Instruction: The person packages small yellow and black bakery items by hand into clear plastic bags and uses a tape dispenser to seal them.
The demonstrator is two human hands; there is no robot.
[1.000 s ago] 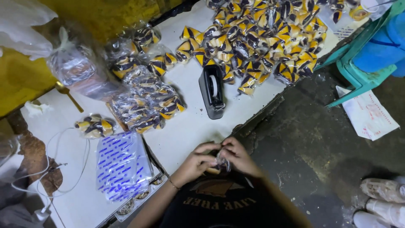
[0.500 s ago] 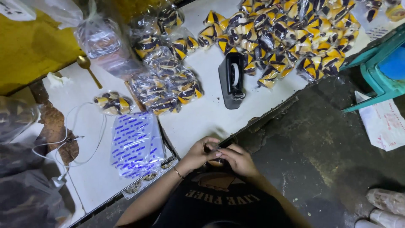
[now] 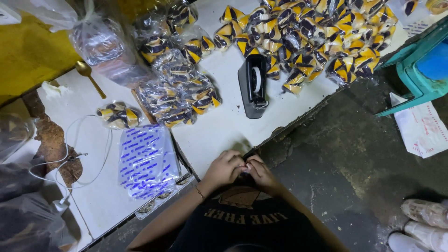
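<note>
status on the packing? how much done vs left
Done: a big pile of wrapped yellow-and-black pieces fills the table's far end, with several filled clear bags beside the tape dispenser. In hand: left hand and right hand meet at the table edge over something small; it is hidden. Left: the pile is unbagged, and a stack of flat printed bags lies unused.

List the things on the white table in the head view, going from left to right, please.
White cable → gold spoon → blue-printed plastic bags → black tape dispenser → big heap of yellow-and-black wrapped pieces. The left hand and right hand meet at the table's near edge.
</note>
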